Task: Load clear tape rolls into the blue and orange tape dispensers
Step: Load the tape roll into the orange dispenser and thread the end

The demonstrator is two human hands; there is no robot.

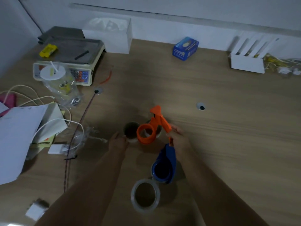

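My right hand [178, 142] grips the handle of the orange tape dispenser [151, 126], held above the wooden table with its ring to the left. My left hand [118, 141] touches the side of a clear tape roll [131, 132] standing on the table just left of the orange ring. Another roll [158, 133] shows partly behind the orange dispenser. The blue tape dispenser [164, 167] lies on the table below my right hand. A third clear tape roll [145, 198] stands in front of it, near me.
A weighing scale [68, 62] and a plastic cup in a bag [58, 82] stand at the back left. Papers [19, 132], cables and a charger [55, 150] crowd the left edge. A blue box [185, 48] and a white rack [249, 54] sit along the back wall.
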